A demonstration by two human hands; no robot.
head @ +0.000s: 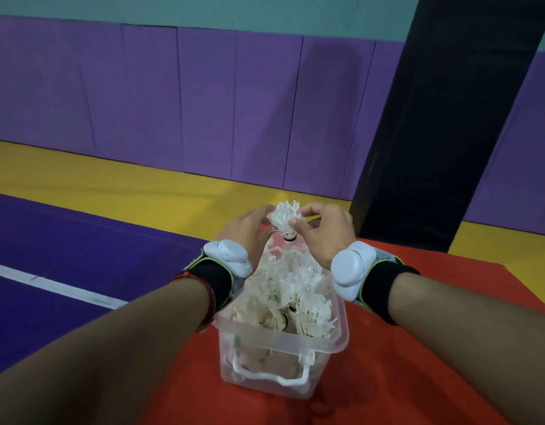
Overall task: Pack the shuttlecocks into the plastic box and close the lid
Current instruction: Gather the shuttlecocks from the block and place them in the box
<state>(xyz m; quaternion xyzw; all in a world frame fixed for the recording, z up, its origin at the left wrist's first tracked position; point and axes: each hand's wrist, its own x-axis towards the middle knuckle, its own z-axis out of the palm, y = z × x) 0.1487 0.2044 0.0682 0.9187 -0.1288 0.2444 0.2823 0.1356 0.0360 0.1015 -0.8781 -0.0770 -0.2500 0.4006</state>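
A clear plastic box [282, 348], lidless and heaped with worn shuttlecocks [291, 297], sits on the red tabletop [418, 348]. Above its far end, the left hand [249, 230] and right hand [325, 231] hold one shuttlecock [284, 221], fingers [296, 222] pinching its feathers, cork down.

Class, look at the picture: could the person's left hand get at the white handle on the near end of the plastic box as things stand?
Probably yes. The white handle faces the person with nothing over it, but the left hand is at the box's far end, sharing a shuttlecock with the right hand, so it must let go first.
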